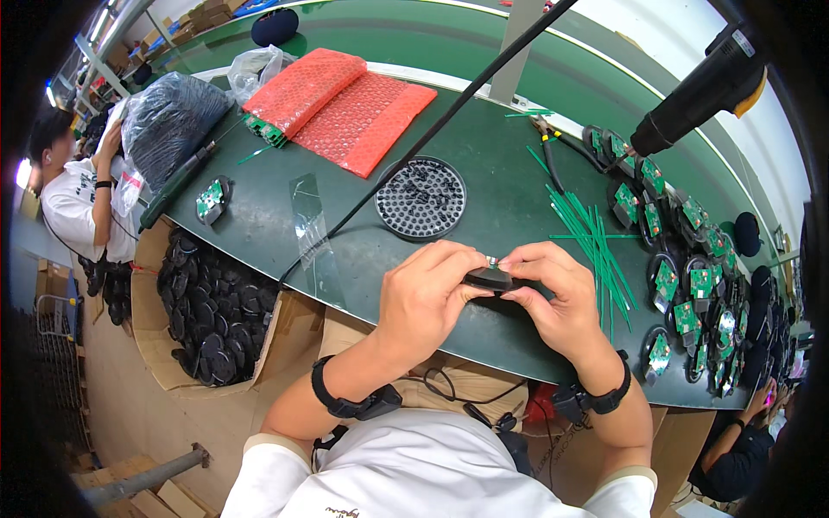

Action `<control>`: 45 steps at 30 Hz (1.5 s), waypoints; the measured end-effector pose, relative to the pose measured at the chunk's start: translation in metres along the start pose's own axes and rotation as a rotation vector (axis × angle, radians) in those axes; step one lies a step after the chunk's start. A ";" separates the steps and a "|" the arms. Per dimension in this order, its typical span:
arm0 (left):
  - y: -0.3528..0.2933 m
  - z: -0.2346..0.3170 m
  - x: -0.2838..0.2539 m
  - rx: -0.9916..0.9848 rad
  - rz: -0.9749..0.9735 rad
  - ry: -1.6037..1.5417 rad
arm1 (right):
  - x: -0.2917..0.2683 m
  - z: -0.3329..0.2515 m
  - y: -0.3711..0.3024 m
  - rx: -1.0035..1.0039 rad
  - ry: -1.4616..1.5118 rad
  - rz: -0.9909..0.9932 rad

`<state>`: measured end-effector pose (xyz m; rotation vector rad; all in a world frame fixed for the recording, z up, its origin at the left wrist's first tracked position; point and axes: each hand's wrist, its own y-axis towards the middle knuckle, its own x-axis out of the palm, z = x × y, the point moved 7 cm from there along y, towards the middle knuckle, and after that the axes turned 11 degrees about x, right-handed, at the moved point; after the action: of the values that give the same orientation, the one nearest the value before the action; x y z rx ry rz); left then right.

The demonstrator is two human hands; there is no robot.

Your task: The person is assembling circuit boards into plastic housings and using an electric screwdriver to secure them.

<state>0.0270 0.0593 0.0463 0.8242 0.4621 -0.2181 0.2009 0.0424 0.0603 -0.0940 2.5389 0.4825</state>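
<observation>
Between both hands, above the near edge of the green table (345, 250), is a small black plastic housing (490, 278) with a bit of metal and green at its top. My left hand (427, 298) pinches its left end, fingers closed. My right hand (554, 293) grips the right end with thumb and fingertips. The fingers cover parts of the housing. Just beyond the hands sits a round black dish (390, 220) with many little black parts. Thin green strips (583, 229) lie scattered to the right of my right hand.
Round black units with green circuit boards (686, 319) crowd the right side, under a black power tool (704, 91). Yellow-handled cutters (544, 134), red bubble wrap (363, 121) and a dark cable (401, 164) lie farther off. Lower left, a carton (147, 324) holds black discs. Other people (78, 198) are nearby.
</observation>
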 end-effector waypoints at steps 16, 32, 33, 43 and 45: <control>-0.032 0.020 0.003 0.264 -0.109 0.110 | 0.003 0.001 -0.003 -0.043 0.043 -0.404; -0.059 0.021 0.004 0.122 -0.281 0.129 | 0.021 0.019 -0.003 0.181 -0.101 -0.261; -0.059 0.022 0.003 0.123 -0.279 0.129 | 0.022 0.020 -0.003 0.186 -0.104 -0.268; -0.036 0.024 -0.014 0.043 -0.263 -0.011 | 0.010 0.012 0.000 0.205 -0.080 -0.303; -0.022 0.011 -0.027 -0.046 -0.204 -0.086 | -0.021 0.012 0.002 0.287 -0.053 -0.130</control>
<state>-0.0014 0.0366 0.0518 0.7193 0.4686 -0.4286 0.2241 0.0478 0.0629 -0.1369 2.5021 0.0666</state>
